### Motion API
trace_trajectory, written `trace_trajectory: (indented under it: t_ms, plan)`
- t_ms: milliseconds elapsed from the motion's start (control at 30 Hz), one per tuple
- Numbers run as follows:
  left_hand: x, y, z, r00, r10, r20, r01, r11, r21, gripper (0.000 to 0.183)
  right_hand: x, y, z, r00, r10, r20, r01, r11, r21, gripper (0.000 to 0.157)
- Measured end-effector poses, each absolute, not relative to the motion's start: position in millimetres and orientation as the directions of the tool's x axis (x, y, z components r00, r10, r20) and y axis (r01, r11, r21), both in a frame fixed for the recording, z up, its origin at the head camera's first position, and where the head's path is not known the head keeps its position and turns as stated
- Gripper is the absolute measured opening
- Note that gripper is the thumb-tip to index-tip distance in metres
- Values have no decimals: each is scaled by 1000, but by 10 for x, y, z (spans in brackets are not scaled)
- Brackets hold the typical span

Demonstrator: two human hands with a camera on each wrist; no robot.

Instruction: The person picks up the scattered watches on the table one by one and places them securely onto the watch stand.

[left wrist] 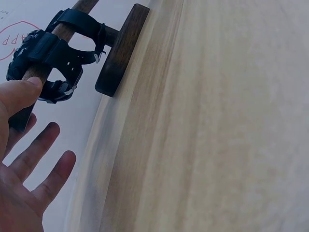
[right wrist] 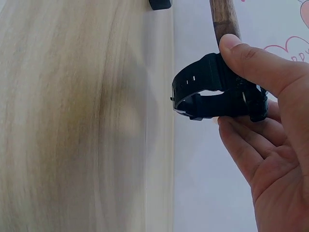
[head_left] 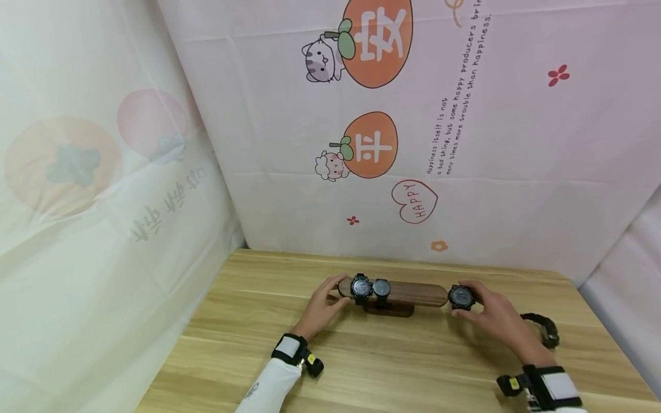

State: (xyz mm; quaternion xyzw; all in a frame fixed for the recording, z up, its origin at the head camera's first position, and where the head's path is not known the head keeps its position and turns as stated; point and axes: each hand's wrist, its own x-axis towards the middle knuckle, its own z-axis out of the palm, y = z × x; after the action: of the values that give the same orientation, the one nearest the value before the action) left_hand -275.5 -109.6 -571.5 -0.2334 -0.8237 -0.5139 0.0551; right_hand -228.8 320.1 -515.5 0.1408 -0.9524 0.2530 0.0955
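A dark wooden watch stand [head_left: 419, 293] has a long rounded bar on a short base [left wrist: 123, 50]. Toward the bar's left end sit two black wristwatches, one with a larger dial [head_left: 361, 287] and one smaller [head_left: 382, 288], straps looped round the bar. My left hand [head_left: 319, 311] holds that left end, thumb [left wrist: 21, 92] on the wood and other fingers spread below. At the opposite end, my right hand [head_left: 492, 314] pinches a third black wristwatch [head_left: 461, 297] between thumb and fingers. Its buckled strap [right wrist: 193, 77] forms a closed loop right at the bar's tip.
Another black wristwatch [head_left: 548, 331] lies on the wooden table [head_left: 392, 361], beside my right wrist. A white printed cloth [head_left: 289, 212] hangs behind the table's back edge, and a pale cloth [head_left: 103, 275] hangs on the left.
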Motion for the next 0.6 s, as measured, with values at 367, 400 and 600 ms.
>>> trace_trajectory:
  t_ms: [367, 400, 600]
  plan:
    - [-2747, -1096, -5699, -883, 326, 338, 445, 350, 824, 63, -2279, 3167, -5123, -931, -222, 290, -341, 814, -470, 78]
    - [-2745, -1095, -5698, -885, 326, 333, 441, 352, 826, 63, -2278, 3162, -5123, -930, -222, 293, -342, 815, -469, 78]
    - [-2726, -1087, -5687, -893, 318, 318, 424, 361, 831, 63, -2274, 3119, -5111, -926, -226, 302, -351, 810, -469, 78]
